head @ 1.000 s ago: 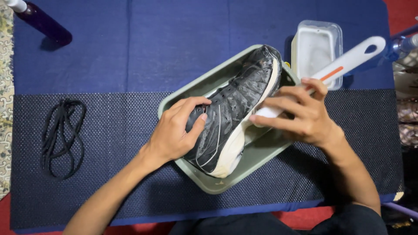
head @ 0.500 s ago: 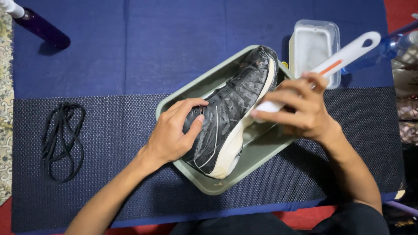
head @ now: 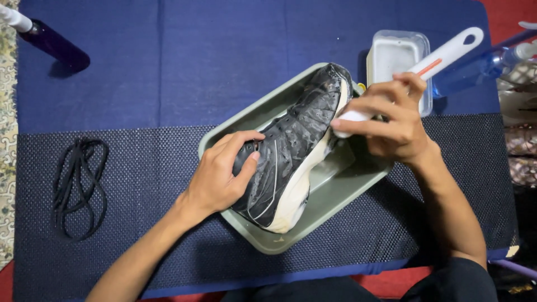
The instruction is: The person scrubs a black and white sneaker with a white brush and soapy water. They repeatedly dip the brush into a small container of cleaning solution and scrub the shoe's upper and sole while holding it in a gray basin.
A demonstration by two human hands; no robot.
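A wet black sneaker (head: 293, 145) with a white sole lies on its side in a grey-green rectangular tray (head: 335, 193). My left hand (head: 224, 173) grips the sneaker around its heel and collar. A white brush (head: 430, 67) with an orange stripe on its handle is held in my right hand (head: 391, 120); its head presses against the white sole edge near the toe. The bristles are hidden behind my fingers and the shoe.
A clear plastic container (head: 397, 53) with whitish liquid stands behind the tray. A blue spray bottle (head: 481, 61) lies at the right, a dark purple bottle (head: 53, 42) at the far left. Loose black laces (head: 78, 187) lie on the dark mesh mat (head: 140, 184).
My right hand has slid the brush along the sole edge toward the toe, up and to the right. My left hand keeps its hold on the sneaker.
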